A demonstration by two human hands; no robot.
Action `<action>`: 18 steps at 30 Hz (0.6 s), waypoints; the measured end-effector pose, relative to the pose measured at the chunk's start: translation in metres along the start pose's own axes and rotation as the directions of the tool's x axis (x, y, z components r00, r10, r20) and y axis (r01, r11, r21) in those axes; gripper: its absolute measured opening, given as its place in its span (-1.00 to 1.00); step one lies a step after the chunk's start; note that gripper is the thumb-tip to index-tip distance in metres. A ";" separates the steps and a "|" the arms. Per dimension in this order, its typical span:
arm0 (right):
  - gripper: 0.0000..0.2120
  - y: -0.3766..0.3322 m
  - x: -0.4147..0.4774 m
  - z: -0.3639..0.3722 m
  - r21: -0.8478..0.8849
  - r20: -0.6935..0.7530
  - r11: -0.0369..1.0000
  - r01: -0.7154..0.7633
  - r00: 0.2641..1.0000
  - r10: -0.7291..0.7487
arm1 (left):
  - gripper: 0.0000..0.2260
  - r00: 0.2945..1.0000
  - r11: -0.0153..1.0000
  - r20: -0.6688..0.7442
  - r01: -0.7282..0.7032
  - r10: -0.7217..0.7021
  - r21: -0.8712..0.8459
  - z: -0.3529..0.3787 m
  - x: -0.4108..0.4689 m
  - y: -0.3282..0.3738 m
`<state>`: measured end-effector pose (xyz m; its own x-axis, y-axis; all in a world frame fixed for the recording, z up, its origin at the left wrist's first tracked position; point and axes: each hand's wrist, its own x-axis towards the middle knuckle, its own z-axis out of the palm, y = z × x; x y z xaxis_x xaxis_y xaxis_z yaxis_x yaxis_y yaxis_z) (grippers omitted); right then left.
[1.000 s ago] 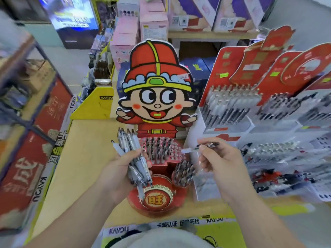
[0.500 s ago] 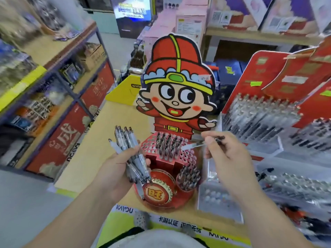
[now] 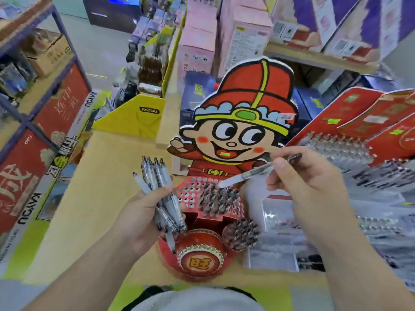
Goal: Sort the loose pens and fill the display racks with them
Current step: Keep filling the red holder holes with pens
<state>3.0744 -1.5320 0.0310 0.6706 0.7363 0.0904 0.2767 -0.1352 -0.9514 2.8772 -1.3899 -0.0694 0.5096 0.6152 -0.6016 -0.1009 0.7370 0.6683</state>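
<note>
A red cartoon-figure display rack [image 3: 197, 212] stands on the counter before me, its perforated top partly filled with pens [image 3: 219, 199]; a round cup [image 3: 241, 234] at its lower right holds more. My left hand [image 3: 139, 218] grips a bundle of several clear pens [image 3: 158, 187], tips down, just left of the rack. My right hand [image 3: 307, 178] pinches a single clear pen [image 3: 249, 173], slanted with its tip just above the rack's holes.
Red display racks [image 3: 350, 140] full of pens fill the right side. A yellow cardboard stand [image 3: 134, 117] sits behind on the wooden counter [image 3: 89, 198]. Shelves with red boxes line the left; pink boxes stand at the back.
The view has swung left and closer. My right hand has kept the single pen, tilting its tip down toward the rack's holes. The left hand's bundle is unchanged.
</note>
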 end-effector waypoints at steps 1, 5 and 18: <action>-0.83 0.001 0.002 0.007 -0.042 0.006 0.999 0.004 1.000 -0.003 | -0.74 1.000 1.000 0.004 0.008 -0.008 0.014 -0.003 0.004 0.001; -0.88 0.022 0.014 0.036 -0.305 -0.010 0.952 -0.014 1.000 0.011 | -0.73 0.997 0.998 0.048 0.050 -0.052 0.049 -0.008 0.012 0.007; -0.82 0.062 0.036 0.064 -0.551 0.077 0.834 -0.037 0.992 0.095 | -0.87 0.998 0.997 0.058 0.037 -0.033 -0.071 -0.021 0.007 0.005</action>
<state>3.0720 -1.4716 -0.0430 0.6387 0.7691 -0.0239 0.5851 -0.5055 -0.6342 2.8617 -1.3761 -0.0793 0.5617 0.5732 -0.5966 -0.1424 0.7773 0.6128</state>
